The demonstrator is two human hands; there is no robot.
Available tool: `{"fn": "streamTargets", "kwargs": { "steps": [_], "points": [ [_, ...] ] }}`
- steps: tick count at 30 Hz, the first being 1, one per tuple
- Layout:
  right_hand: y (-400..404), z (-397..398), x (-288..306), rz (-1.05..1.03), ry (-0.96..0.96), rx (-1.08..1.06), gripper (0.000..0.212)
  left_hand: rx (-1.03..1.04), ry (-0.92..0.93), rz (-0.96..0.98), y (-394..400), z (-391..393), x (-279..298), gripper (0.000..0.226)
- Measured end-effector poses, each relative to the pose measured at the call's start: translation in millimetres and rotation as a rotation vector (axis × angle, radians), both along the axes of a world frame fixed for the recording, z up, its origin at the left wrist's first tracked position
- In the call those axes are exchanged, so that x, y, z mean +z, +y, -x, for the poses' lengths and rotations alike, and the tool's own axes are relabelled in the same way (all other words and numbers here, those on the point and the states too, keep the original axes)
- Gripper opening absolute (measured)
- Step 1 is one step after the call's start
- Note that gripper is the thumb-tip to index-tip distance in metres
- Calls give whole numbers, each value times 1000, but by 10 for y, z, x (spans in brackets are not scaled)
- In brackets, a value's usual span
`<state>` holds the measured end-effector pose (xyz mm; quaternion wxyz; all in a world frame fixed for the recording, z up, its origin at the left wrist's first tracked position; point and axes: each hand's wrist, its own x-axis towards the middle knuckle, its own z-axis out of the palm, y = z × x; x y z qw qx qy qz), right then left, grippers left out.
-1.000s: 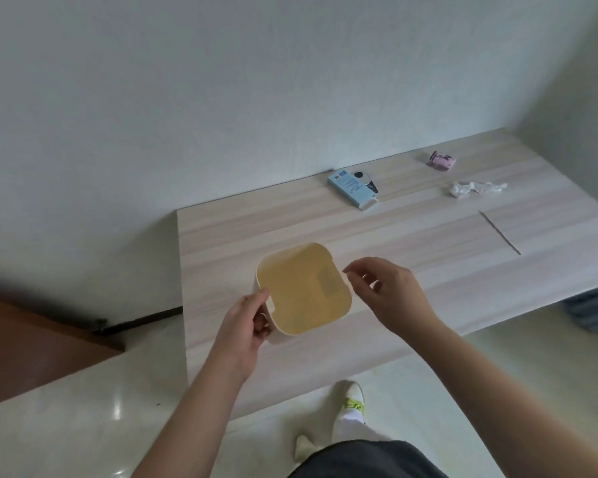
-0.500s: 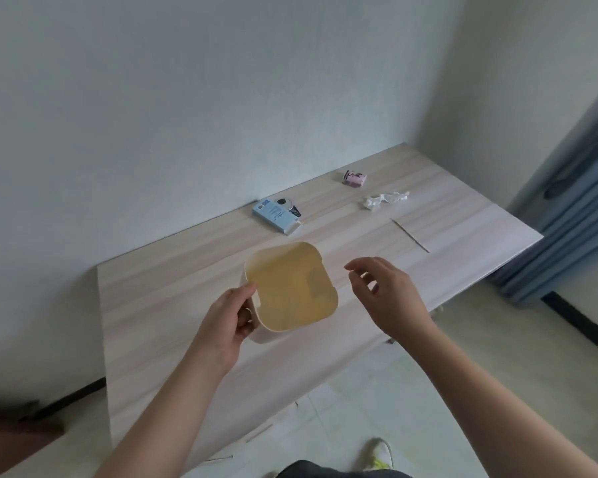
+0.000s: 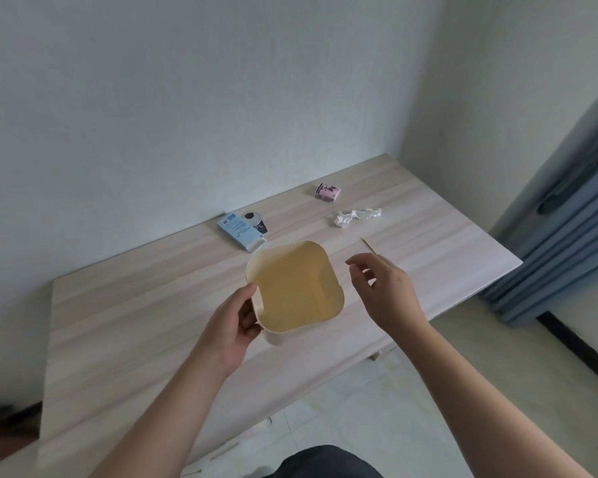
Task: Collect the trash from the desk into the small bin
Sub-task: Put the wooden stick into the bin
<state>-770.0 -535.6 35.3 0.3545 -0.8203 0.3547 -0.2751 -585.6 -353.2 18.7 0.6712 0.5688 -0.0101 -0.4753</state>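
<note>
Head cam, looking down at a pale wood-grain desk [image 3: 125, 305] set against a white wall. Small bin [image 3: 296, 288] sits near the desk's front edge, roughly mid-width: rounded-square mouth, cream/white plastic outside, inside glows yellowish-tan, looks empty as far as the view reaches. Rim thin, corners soft, w/ the body tapering down to a white base seen at the lower left.

Left hand [image 3: 230, 327] is clamped on the bin's near-left rim, thumb over the edge, fingers wrapped on the outer wall. Right hand [image 3: 382, 291] hovers just right of the bin, not touching it, fingers loosely spread & curled, holding nothing.

Trash on the desk beyond the bin: light-blue carton [image 3: 240, 232] lying flat, just behind the bin's far edge; small black cup-like item [image 3: 256, 220] touching or right beside the carton, toward the wall. Further right, a pink wrapper [image 3: 328, 192] near the wall, a crumpled white tissue [image 3: 356, 217] a bit nearer, and a thin wooden stick [image 3: 369, 245] lying between the tissue & the right hand's fingertips.

Grey-blue curtain [image 3: 567, 219] hangs at right, past the desk end.
</note>
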Motion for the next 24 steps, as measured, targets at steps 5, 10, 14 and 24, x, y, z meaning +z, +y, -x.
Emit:
{"fn": "streamTargets", "kwargs": {
  "steps": [5,10,14,24],
  "points": [
    [-155,-284,-189,-42,32,16,13,46,2,-72,48,-204,-149,25],
    [-339,-554,-323,-54,138,-22,15,45,20,-105,-62,-493,-290,21],
    [-531,-610,-413,-63,205,-44,16,-1,23,-94,-275,-642,-367,18],
    [-1127,-467,-884,-202,339,-215,21,-46,68,-83,-669,-809,-533,24]
  ]
}}
